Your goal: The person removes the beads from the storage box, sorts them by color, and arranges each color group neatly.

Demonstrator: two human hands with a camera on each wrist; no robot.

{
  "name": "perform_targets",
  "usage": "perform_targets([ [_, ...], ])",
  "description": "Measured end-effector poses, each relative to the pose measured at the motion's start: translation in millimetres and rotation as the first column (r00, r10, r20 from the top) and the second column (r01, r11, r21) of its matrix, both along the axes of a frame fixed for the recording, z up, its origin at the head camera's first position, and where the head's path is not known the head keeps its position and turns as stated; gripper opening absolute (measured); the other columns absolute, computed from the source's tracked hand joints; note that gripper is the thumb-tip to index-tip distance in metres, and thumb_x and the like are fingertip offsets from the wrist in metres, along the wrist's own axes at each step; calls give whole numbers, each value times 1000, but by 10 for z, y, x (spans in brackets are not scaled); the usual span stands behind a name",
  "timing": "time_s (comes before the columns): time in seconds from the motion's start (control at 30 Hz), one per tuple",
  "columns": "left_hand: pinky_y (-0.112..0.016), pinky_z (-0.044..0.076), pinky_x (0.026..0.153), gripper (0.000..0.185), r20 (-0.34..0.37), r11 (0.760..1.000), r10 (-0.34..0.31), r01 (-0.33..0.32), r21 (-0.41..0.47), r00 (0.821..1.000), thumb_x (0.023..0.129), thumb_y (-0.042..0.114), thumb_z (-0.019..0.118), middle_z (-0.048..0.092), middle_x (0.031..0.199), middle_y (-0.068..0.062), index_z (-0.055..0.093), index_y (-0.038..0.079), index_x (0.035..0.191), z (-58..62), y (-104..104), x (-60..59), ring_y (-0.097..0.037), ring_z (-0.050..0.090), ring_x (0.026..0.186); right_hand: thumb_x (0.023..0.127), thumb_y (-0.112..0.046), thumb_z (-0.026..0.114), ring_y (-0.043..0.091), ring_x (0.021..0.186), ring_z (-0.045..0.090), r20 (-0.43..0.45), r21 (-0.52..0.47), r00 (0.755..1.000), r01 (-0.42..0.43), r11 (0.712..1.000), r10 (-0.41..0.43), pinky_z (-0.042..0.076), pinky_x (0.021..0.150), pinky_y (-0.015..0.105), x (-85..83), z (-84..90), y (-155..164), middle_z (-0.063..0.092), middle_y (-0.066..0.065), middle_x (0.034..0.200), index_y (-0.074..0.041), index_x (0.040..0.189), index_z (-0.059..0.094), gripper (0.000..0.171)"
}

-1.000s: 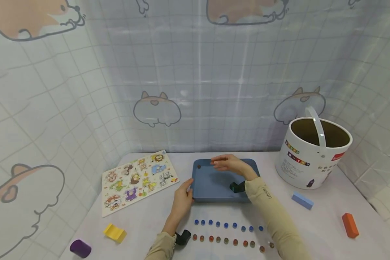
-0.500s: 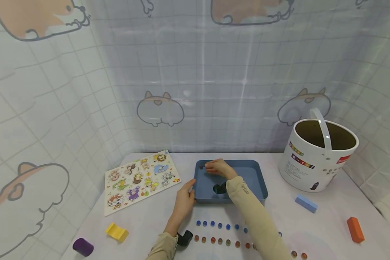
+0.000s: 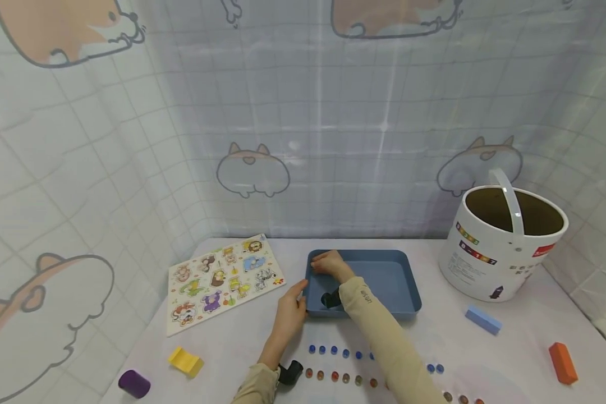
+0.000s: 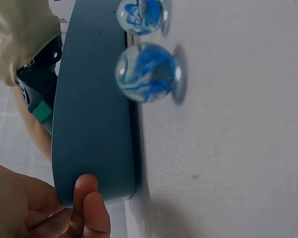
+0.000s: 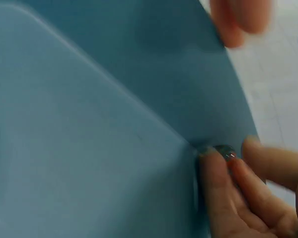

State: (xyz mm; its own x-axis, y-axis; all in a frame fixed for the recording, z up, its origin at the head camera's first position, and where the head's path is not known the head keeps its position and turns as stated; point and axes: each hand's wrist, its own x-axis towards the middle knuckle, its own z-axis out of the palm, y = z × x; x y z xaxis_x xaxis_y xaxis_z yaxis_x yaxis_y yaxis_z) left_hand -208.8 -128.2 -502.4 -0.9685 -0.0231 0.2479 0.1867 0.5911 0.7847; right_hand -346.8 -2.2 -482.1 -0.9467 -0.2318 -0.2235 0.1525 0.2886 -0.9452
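Note:
A blue-grey tray [image 3: 384,283] lies at the middle of the table. My left hand [image 3: 290,311] grips its near-left side; in the left wrist view, the fingers [image 4: 92,208] curl over the tray corner. My right hand [image 3: 331,265] reaches into the far-left corner of the tray. There, in the right wrist view, its fingertips close around a small dark marble [image 5: 225,151], partly hidden by them. In front of the tray, clear marbles with blue swirls [image 4: 148,73] form a row, with a row of reddish and brownish marbles [image 3: 335,376] nearer me. The right sleeve covers part of both rows.
An animal puzzle board [image 3: 224,280] lies left of the tray. Nearer are a yellow block [image 3: 186,362] and a purple cylinder [image 3: 134,384]. To the right stand a white bucket [image 3: 502,247] with a handle, a light blue block [image 3: 483,320] and an orange block [image 3: 563,363].
My right hand has moved left across the tray and down into its far-left corner, onto the dark marble. The left hand keeps its grip on the tray. The head view has shifted slightly.

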Motion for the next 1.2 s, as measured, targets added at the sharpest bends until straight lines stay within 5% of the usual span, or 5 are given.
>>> perform_targets([
  [0.13,-16,47,51,43,-11,1000,6,-6,4,1000,91,-6,50,54,137,-23,54,-4,134,5,11,4,-5,53,57,80,-8,73,21,95,67,-66,155,997,42,987,-32,55,84,33,72,3,-37,73,13,106,-5,105,75,26],
  [0.37,-16,48,51,44,-33,1000,-12,12,-2,999,89,-8,50,55,136,-25,54,-6,133,6,5,5,-5,54,57,82,1,69,23,87,73,-1,-4,1000,6,1000,-6,58,78,32,133,31,-20,74,19,100,4,107,72,26],
  [0.6,-17,49,51,44,-19,1000,0,0,5,1000,90,-8,49,54,137,-24,53,-5,134,-10,-19,-2,-5,54,58,88,-1,63,27,100,70,19,-68,995,-96,993,97,56,87,33,77,144,172,67,23,118,6,117,66,30],
  [0.87,-18,49,53,46,6,1000,16,-16,6,1000,89,-8,49,54,138,-22,53,-3,134,-9,-29,-2,-5,52,57,97,-7,53,40,126,52,-72,-147,975,-220,964,212,46,104,43,66,472,840,51,29,137,9,135,49,41],
  [1.2,-17,49,54,44,-6,1000,12,-12,-9,1000,90,-7,49,54,139,-21,54,-3,134,-18,-30,-20,-6,54,60,97,-16,56,22,114,62,-206,-94,952,-247,964,224,50,99,35,282,533,1953,48,30,138,11,136,45,49],
])
